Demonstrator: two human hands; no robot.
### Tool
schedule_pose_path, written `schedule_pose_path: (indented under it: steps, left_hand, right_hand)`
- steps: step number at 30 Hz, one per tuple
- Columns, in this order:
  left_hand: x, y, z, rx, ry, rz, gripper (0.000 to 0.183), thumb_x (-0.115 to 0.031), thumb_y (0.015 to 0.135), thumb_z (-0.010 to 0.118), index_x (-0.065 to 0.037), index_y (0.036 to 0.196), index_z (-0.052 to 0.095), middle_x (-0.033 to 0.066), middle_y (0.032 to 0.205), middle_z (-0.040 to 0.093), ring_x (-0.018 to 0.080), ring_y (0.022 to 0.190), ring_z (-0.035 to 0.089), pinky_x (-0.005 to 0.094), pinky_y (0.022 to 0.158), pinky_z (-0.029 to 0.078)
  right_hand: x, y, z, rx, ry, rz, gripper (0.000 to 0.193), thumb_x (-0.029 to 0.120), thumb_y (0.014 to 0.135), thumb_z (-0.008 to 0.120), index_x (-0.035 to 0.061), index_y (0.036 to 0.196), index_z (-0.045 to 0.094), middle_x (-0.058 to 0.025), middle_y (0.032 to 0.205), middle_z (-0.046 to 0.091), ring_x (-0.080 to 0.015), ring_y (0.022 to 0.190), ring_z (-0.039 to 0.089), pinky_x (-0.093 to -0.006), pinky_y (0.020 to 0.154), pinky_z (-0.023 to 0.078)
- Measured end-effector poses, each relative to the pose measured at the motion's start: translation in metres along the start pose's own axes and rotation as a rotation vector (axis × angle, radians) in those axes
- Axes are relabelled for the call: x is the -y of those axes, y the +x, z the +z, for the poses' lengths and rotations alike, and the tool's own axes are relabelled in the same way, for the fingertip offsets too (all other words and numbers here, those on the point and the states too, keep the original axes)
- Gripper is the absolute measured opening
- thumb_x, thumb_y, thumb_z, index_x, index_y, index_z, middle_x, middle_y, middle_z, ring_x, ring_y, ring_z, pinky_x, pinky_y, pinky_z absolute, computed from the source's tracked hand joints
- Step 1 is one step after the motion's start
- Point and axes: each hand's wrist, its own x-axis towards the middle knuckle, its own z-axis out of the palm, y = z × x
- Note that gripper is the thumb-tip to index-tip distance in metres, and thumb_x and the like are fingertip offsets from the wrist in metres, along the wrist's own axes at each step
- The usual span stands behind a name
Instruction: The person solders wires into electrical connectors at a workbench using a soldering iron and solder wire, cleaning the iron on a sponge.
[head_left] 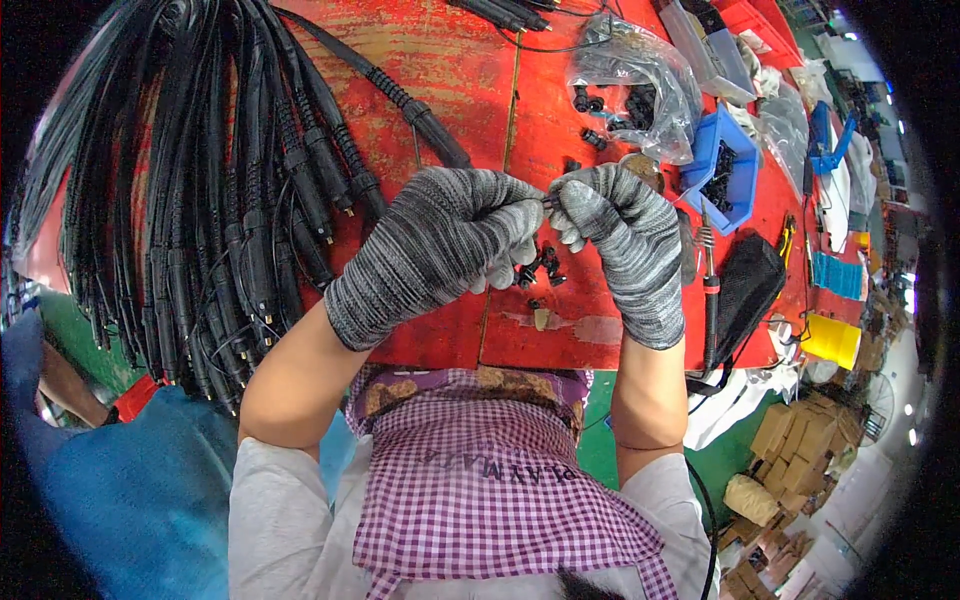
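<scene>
My left hand (pixel 440 235) and my right hand (pixel 625 230), both in grey striped knit gloves, meet above the red table. Their fingertips are pinched together around a small dark part (pixel 547 204), mostly covered by the gloves, so its kind cannot be made out. Just beyond my left hand lies a black cable with a ribbed sleeve and a thick black handle (pixel 432 130), whose near end passes behind the glove. Several small black fittings (pixel 545 265) lie on the table below my fingers.
A large bundle of black cables with thick ends (pixel 240 200) covers the left side of the red table (pixel 400 40). To the right are a clear plastic bag (pixel 660 90) of black parts, a blue bin (pixel 725 150), a soldering iron (pixel 711 290) and a black pouch (pixel 750 290).
</scene>
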Motion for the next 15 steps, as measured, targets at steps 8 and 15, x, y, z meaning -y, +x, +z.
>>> schedule_pose_path:
  steps: [8, 15]
  left_hand:
    - [0.004, 0.002, 0.002, -0.034, 0.0, -0.028, 0.023, -0.021, 0.084, 0.048, -0.001, 0.09, 0.058, 0.0028, 0.065, 0.058, 0.0071, 0.049, 0.053, 0.0189, 0.041, 0.041]
    - [0.011, 0.005, 0.003, -0.037, -0.049, -0.037, 0.022, -0.02, 0.085, 0.049, -0.001, 0.09, 0.058, 0.0031, 0.064, 0.058, 0.0076, 0.049, 0.053, 0.0189, 0.041, 0.041]
  right_hand:
    - [-0.011, 0.009, -0.007, 0.084, 0.036, 0.081, 0.017, 0.019, 0.082, 0.055, 0.0033, 0.08, 0.058, 0.0015, 0.064, 0.055, -0.004, 0.057, 0.048, -0.0189, 0.052, 0.039]
    - [-0.017, 0.009, -0.009, 0.126, 0.029, 0.076, 0.018, 0.019, 0.083, 0.053, 0.0026, 0.087, 0.058, 0.0015, 0.067, 0.055, -0.0041, 0.059, 0.049, -0.0183, 0.054, 0.039]
